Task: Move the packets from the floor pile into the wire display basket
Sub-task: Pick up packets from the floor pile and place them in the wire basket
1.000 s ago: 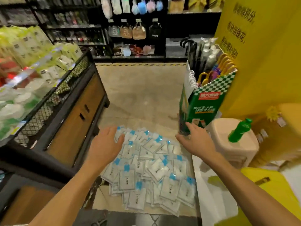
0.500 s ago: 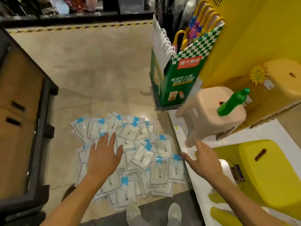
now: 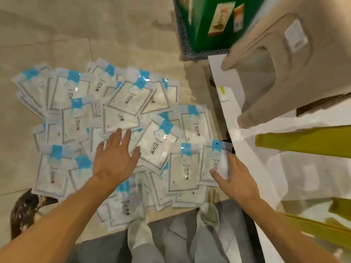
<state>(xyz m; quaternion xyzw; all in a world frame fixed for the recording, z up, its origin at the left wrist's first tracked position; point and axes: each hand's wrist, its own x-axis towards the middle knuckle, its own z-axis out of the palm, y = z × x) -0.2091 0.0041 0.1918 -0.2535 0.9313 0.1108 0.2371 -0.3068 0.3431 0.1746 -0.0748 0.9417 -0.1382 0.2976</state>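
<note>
- The packets (image 3: pixel 121 103) were clear plastic film, glossy and catching glare, with blue printed patches near their tops and pale soft-looking contents inside.
- The floor (image 3: pixel 57 31) was smooth beige tile with a marbled look and a dull sheen.
- The beige stool (image 3: pixel 296 59) was moulded plastic, matt, with a paper-like white label stuck on its side.
- The green display box (image 3: pixel 207 23) looked like printed card, fairly smooth.
- The white platform (image 3: pixel 245 141) was glossy enough to reflect the things beside it.
- The yellow stool legs (image 3: pixel 303 143) were smooth plastic.
- The grey trousers (image 3: pixel 178 242) were matt cloth.
</note>
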